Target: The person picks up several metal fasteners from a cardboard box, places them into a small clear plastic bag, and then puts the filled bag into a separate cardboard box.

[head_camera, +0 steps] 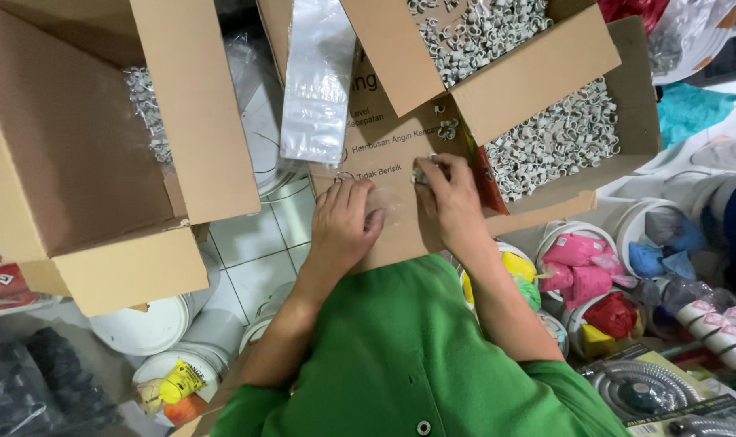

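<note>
Boxes and bags around me

I see a brown printed carton ahead, another carton left, a clear bag between.

Left hand flat, palm down, right hand fingers pinched

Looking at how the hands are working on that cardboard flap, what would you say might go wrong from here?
1. Loose grey clips lie on the sloping cardboard flap and might slide off.
2. The clear bag hangs over the flap's edge and could slip down.
3. The right hand pinches something tiny, easily dropped; the left hand only presses the flap.
</note>
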